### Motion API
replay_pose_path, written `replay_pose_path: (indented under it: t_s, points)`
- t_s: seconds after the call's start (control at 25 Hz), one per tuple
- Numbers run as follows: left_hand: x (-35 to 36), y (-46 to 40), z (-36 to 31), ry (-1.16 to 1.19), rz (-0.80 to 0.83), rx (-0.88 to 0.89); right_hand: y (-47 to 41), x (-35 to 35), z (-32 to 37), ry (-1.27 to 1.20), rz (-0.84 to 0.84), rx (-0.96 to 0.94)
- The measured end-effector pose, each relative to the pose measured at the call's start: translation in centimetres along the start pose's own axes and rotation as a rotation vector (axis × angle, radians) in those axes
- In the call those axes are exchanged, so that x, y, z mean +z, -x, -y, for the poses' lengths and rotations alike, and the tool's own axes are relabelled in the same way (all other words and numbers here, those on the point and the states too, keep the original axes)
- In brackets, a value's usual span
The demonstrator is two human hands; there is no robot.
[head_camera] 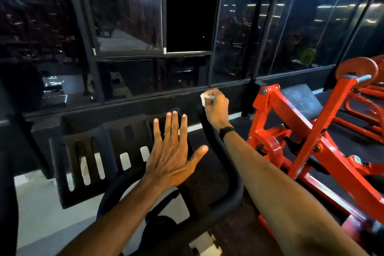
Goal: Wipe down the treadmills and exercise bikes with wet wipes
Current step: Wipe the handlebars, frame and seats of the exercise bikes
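Note:
A black exercise bike handlebar (228,174) loops in front of me, with a black slotted console (89,151) to its left. My right hand (217,106) grips a crumpled white wet wipe (205,96) at the far upper tip of the right handlebar arm. My left hand (172,151) hovers flat over the middle of the bike, fingers straight and spread, with a ring on one finger; it holds nothing.
A red steel weight machine (307,131) stands close on the right. Dark glass panels (128,16) in a black frame run across the front. A pale floor (41,214) shows at the lower left.

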State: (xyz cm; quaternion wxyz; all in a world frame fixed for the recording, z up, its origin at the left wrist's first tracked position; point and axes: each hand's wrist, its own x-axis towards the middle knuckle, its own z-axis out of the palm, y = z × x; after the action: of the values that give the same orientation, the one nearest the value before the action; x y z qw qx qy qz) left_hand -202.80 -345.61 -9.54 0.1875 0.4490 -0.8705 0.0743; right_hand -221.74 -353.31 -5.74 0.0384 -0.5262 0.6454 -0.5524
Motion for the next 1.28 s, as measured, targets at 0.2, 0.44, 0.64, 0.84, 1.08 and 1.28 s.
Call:
replay_pose_path:
  t_s: [0.2, 0.44, 0.64, 0.84, 1.08, 1.28]
  points:
    - [0.1, 0.1, 0.0, -0.004, -0.036, 0.026, 0.2, 0.7, 1.0, 0.489, 0.218, -0.417]
    - [0.2, -0.1, 0.1, 0.021, -0.087, 0.041, 4.1, -0.1, 0.0, 0.808, 0.301, -0.699]
    - [0.0, 0.0, 0.0, -0.022, -0.069, 0.027, 8.9, -3.0, 1.1, 0.84, 0.528, -0.368]
    - [-1.5, 0.8, -0.2, -0.073, -0.018, -0.017, 14.9, -5.8, 1.6, 0.919, 0.534, -0.12]
    - [-1.5, 5.1, -0.5, -0.083, -0.006, 0.104, 19.9, -7.7, 3.1, 0.771, 0.344, 0.172]
    - [-3.7, 9.9, 1.0, 0.135, -0.131, -0.011, 23.1, -6.5, 6.5, 0.576, 0.281, 0.28]
